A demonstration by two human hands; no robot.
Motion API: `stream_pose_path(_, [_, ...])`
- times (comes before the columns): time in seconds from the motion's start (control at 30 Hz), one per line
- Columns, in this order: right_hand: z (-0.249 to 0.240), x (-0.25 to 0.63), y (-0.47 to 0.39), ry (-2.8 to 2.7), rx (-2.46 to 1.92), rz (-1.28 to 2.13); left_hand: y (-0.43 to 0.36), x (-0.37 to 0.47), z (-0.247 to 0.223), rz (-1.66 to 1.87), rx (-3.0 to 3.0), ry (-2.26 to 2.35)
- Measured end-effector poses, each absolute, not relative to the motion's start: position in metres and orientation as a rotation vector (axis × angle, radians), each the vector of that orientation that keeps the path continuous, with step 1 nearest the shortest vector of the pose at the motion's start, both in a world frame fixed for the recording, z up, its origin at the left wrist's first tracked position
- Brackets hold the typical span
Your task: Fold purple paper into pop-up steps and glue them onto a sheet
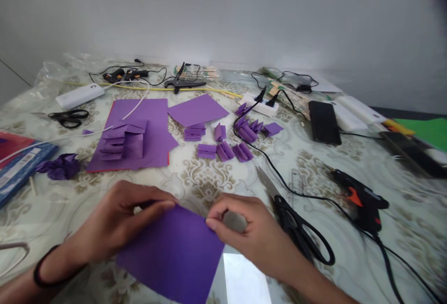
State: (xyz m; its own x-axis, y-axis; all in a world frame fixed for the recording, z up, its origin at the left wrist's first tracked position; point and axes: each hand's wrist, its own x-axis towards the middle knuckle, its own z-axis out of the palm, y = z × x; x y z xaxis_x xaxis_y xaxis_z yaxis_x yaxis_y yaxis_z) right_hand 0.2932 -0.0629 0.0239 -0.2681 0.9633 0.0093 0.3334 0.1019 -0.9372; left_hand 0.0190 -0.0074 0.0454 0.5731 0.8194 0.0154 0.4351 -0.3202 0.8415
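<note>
A square of purple paper [174, 253] hangs between my two hands, tilted above the table. My left hand [118, 220] pinches its upper left edge between thumb and fingers. At the upper right corner, my right hand [247, 229] grips the sheet with thumb and forefinger. Beyond my hands lie several small folded purple paper pieces [225, 151]. More folded purple strips [124, 141] rest on a stack of purple sheets [157, 108] at the left. Large black-handled scissors [296, 222] lie beside my right hand, blades partly apart.
A black glue gun [363, 197] lies at the right, its cord running across the table. Behind are a white power strip [260, 104], a dark phone [324, 122] and black pliers [183, 82]. Crumpled purple paper [59, 166] and small scissors [70, 118] sit at the left.
</note>
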Motion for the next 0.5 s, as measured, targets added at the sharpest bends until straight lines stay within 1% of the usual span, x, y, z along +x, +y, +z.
stream_pose_path(0.17, [0.023,0.322,-0.048,-1.691,-1.404,0.991,0.013,0.001,0.053,0.854,1.9,1.269])
stream_pose_path(0.27, [0.022,0.322,-0.047,-1.604,-1.429,0.921,0.008,0.009,0.046,0.782,1.922,1.199])
stream_pose_path(0.37, [0.023,0.309,-0.052,-1.672,-1.38,1.013,-0.007,0.025,0.035,0.658,1.915,1.065])
stream_pose_path(0.5, [0.023,0.295,-0.058,-1.777,-1.331,1.113,-0.02,0.037,0.027,0.685,1.875,0.971])
